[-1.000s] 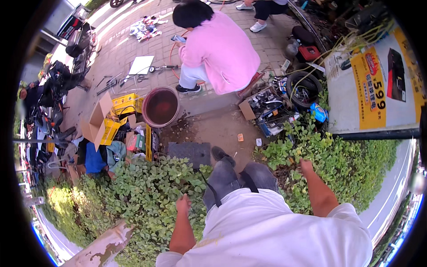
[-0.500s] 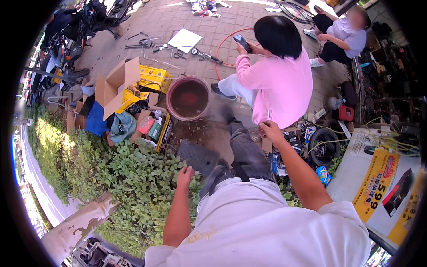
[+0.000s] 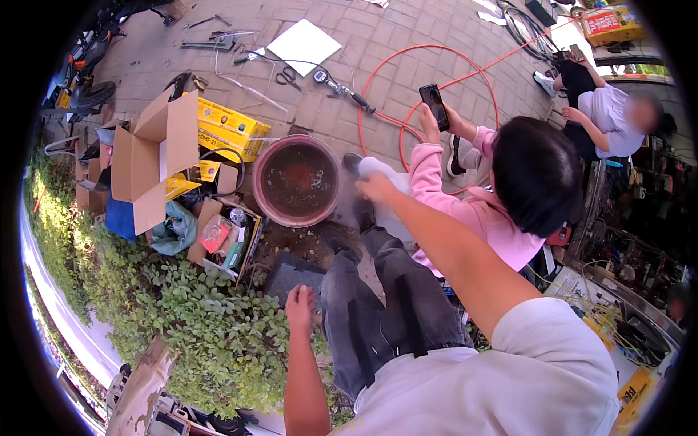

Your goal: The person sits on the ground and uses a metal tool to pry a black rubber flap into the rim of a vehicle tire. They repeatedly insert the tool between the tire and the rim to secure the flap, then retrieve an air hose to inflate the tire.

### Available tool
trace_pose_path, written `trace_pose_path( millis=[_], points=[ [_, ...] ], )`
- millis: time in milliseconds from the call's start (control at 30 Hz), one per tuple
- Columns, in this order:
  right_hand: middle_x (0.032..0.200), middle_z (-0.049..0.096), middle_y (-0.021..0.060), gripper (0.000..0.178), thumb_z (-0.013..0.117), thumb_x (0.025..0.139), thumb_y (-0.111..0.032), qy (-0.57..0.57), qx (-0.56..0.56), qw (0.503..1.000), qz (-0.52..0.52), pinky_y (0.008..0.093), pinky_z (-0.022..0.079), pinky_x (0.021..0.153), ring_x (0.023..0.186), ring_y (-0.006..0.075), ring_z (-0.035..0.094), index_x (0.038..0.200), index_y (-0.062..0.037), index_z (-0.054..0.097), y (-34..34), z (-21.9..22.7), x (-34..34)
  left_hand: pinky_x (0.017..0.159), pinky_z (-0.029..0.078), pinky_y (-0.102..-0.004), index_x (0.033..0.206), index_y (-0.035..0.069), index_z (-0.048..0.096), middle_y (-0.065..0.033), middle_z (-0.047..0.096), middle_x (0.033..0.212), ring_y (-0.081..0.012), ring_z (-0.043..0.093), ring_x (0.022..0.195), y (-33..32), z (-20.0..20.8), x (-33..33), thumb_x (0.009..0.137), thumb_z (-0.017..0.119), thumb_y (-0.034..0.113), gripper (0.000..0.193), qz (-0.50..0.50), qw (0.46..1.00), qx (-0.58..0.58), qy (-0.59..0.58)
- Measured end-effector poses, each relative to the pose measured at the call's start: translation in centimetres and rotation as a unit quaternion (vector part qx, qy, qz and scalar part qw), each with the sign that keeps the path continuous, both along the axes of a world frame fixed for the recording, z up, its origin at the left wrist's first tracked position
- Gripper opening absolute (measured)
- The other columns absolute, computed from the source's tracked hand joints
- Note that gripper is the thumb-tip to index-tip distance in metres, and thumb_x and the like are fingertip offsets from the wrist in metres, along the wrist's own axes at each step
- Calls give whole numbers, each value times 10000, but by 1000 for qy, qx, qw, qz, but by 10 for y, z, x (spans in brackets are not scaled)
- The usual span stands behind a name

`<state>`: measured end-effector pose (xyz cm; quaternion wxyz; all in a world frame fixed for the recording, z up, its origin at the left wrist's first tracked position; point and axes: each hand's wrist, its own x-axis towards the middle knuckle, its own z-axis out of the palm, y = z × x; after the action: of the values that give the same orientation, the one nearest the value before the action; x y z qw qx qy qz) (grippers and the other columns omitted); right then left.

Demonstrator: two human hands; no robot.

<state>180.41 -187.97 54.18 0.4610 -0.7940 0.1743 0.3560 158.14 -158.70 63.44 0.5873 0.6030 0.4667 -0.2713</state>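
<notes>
My left hand (image 3: 299, 309) hangs low beside my left leg, over the edge of a dark flat slab (image 3: 287, 276) and the leafy plants. Its fingers are loosely bent with nothing visible in them. Out in front, my right hand (image 3: 375, 187) is closed, fingers curled downward; whatever they may hold is hidden. It appears in front of the light trouser leg (image 3: 385, 171) of a crouching person in pink, and I cannot tell whether it touches. To its left stands a reddish round tub (image 3: 260, 185) of dark, murky water.
Left of the tub are an open cardboard box (image 3: 134, 167), yellow cartons (image 3: 231, 131) and a small box of odds and ends (image 3: 218, 240). A red hose (image 3: 429, 48), pressure gauge (image 3: 320, 75), scissors (image 3: 289, 78) and white sheet (image 3: 304, 47) lie on the paving. Two people sit or crouch at right.
My right hand has swung forward and left, from beside the pink top toward the tub. My view has shifted, and the tub looks nearer. The left hand still hangs low.
</notes>
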Motion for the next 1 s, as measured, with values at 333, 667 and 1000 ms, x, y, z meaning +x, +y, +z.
trace_pose_path(
  millis=[333, 667, 1000],
  points=[
    [976, 656, 208, 290, 606, 773, -191, -73, -265, 961, 0, 396, 484, 864, 964, 340, 621, 988, -1, 655, -57, -276, 108, 856, 483, -316, 1254, -21, 457, -171, 608, 1111, -201, 607, 950, -133, -190, 51, 952, 510, 276, 426, 68, 981, -181, -1],
    [1213, 556, 207, 664, 693, 756, -312, -122, -400, 906, 69, 401, 432, 951, 1137, 350, 523, 1297, -18, 444, -92, -409, 214, 848, 458, -397, 1152, -12, 513, -172, 579, 1115, -241, 560, 969, -100, -198, 99, 917, 531, 231, 339, 311, 904, -279, 91],
    [1226, 562, 154, 600, 715, 715, -490, 44, -394, 897, 195, 562, 307, 981, 1174, 299, 498, 1162, -109, 593, -56, -439, 314, 949, 412, -459, 1171, 15, 508, -208, 513, 1255, -316, 514, 1125, -50, -184, 112, 946, 468, 281, 351, 294, 915, -255, 104]
  ],
)
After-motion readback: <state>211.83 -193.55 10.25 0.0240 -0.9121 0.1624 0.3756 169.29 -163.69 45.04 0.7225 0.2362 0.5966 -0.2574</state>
